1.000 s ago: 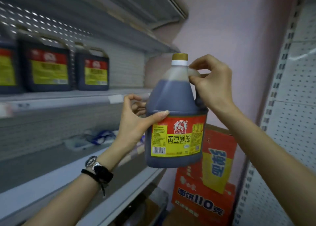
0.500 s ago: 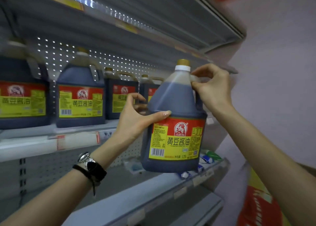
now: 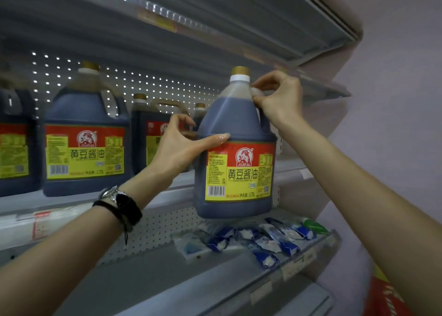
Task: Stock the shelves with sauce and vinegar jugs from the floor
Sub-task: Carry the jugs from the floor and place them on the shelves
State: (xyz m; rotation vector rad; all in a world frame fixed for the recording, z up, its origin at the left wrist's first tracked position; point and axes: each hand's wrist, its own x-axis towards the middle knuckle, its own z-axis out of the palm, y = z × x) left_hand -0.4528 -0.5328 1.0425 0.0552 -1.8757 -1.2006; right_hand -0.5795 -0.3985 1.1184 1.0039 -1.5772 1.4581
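Sauce jug (image 3: 235,162) in grip — left hand (image 3: 179,148) on side, right hand (image 3: 279,98) round handle (image 3: 255,92)

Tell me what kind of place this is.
Most likely a grocery shop aisle: tiered metal shelves with a perforated back panel, a row of identical labelled sauce jugs facing out, matching the held jug, and price-tag strips along the shelf edge.
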